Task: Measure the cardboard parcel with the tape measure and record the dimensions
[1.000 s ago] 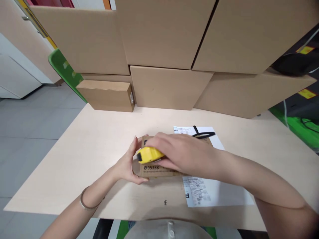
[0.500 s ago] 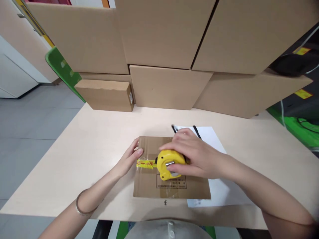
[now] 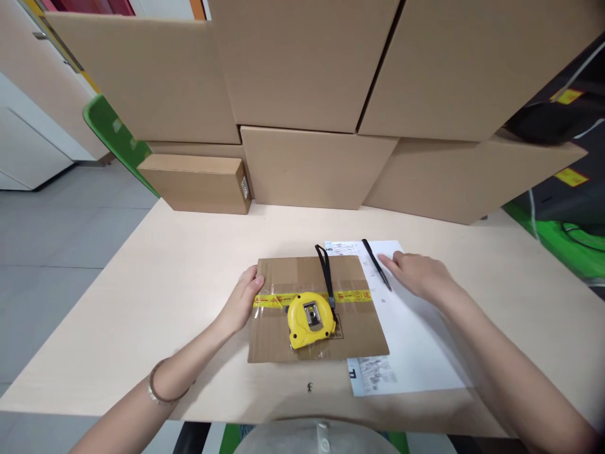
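Observation:
A flat brown cardboard parcel [image 3: 352, 325] sealed with yellow tape lies on the pale wooden table [image 3: 179, 277]. A yellow tape measure [image 3: 311, 318] with a black wrist strap rests on top of it, untouched. My left hand [image 3: 244, 298] rests against the parcel's left edge, fingers on the box. My right hand [image 3: 418, 275] hovers flat over a white sheet of paper [image 3: 416, 340], fingertips right beside a black pen [image 3: 376, 265] lying on that sheet. It holds nothing.
Large cardboard boxes [image 3: 312, 69] are stacked along the table's far edge, with a smaller box [image 3: 193, 183] at the left. A green chair back [image 3: 113, 139] stands behind on the left. Black and green equipment [image 3: 562, 189] sits at the right.
The parcel was laid flat. My right hand set the tape measure down on it, let go and moved right to the pen. My left hand stayed on the parcel's left edge.

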The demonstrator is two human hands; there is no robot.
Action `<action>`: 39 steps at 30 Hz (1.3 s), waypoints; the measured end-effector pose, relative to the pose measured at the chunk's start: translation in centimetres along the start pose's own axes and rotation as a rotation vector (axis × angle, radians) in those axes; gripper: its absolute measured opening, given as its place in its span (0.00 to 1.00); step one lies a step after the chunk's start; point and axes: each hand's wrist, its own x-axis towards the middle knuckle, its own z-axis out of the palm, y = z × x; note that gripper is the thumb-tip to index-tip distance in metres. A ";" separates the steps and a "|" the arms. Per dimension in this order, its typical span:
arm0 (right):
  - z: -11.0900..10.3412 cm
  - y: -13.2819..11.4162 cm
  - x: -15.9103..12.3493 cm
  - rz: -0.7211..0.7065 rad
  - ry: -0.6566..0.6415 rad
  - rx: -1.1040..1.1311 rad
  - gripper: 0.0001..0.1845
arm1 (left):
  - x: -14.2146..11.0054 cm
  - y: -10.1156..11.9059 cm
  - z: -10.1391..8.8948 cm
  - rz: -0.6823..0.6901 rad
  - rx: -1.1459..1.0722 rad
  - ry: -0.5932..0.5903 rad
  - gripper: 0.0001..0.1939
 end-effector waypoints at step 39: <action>8.4 2.7 2.1 -0.248 -0.098 1.042 0.22 | 0.0 -0.1 1.5 -0.128 -0.149 0.051 0.32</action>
